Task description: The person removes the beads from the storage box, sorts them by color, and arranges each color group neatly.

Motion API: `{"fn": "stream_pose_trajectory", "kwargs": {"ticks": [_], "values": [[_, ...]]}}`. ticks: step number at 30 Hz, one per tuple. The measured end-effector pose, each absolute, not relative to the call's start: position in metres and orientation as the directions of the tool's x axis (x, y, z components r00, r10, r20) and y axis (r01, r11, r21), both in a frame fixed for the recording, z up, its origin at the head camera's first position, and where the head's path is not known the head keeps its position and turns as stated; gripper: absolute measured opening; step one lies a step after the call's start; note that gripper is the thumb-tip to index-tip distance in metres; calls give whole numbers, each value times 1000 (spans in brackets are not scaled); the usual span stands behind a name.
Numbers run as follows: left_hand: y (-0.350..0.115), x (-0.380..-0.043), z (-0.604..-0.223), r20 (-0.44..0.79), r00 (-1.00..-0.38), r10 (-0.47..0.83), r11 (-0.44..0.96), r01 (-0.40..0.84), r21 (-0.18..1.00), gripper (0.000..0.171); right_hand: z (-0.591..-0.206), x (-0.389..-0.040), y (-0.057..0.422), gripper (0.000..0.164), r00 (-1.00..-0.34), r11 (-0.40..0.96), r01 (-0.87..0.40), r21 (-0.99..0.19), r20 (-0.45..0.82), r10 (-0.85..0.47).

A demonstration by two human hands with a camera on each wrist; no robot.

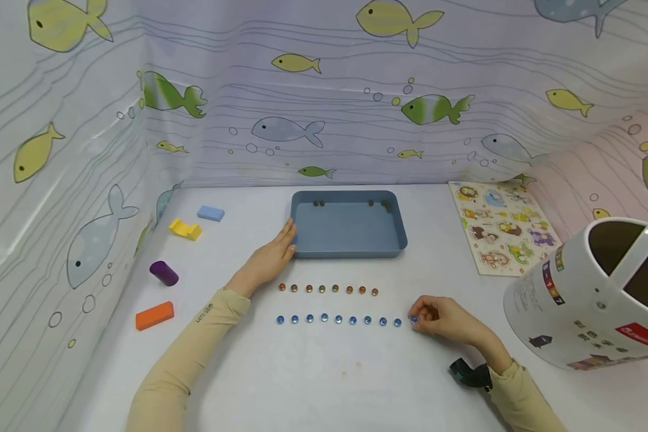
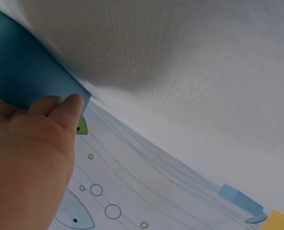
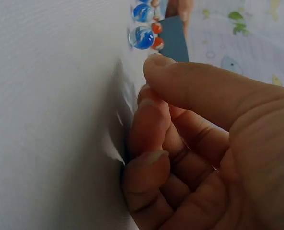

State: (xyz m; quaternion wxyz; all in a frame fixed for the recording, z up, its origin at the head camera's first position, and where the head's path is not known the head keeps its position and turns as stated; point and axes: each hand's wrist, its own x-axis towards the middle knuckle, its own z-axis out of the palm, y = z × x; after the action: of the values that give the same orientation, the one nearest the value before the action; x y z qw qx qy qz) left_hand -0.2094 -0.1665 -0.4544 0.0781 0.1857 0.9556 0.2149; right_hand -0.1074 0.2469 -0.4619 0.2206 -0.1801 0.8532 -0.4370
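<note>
My left hand rests against the left wall of a blue-grey tray, fingers extended along it. In the left wrist view, the fingertips touch the tray's side. My right hand pinches a blue marble between thumb and fingertips at the right end of a row of blue marbles; in the right wrist view the fingers hide that marble, and another blue-and-white marble lies just beyond the thumb. Behind is a second row of orange and greenish marbles. Several dark marbles lie along the tray's back.
At left lie an orange block, a purple cylinder, a yellow curved block and a blue block. A white bucket stands at right, before an animal puzzle board. A fish-patterned curtain closes off the back.
</note>
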Motion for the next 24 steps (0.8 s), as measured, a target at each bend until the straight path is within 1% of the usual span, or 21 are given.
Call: {"fn": "stream_pose_trajectory", "kwargs": {"ticks": [11, 17, 19, 24], "values": [[-167, -211, -453, -63, -920, 387, 842, 324, 432, 58, -467, -108, 242, 14, -824, 608, -214, -764, -193, -533], [-167, -211, -454, -56, -919, 390, 837, 329, 438, 58, -461, -113, 244, 17, -812, 604, -219, -766, -200, -548], [-167, -211, -454, -53, -920, 389, 837, 328, 438, 58, -458, -119, 247, 18, -823, 599, -218, -771, -185, -537], [-167, -209, -455, -51, -921, 386, 838, 327, 437, 58, -440, -148, 245, 22, -882, 566, -180, -804, -122, -455]]}}
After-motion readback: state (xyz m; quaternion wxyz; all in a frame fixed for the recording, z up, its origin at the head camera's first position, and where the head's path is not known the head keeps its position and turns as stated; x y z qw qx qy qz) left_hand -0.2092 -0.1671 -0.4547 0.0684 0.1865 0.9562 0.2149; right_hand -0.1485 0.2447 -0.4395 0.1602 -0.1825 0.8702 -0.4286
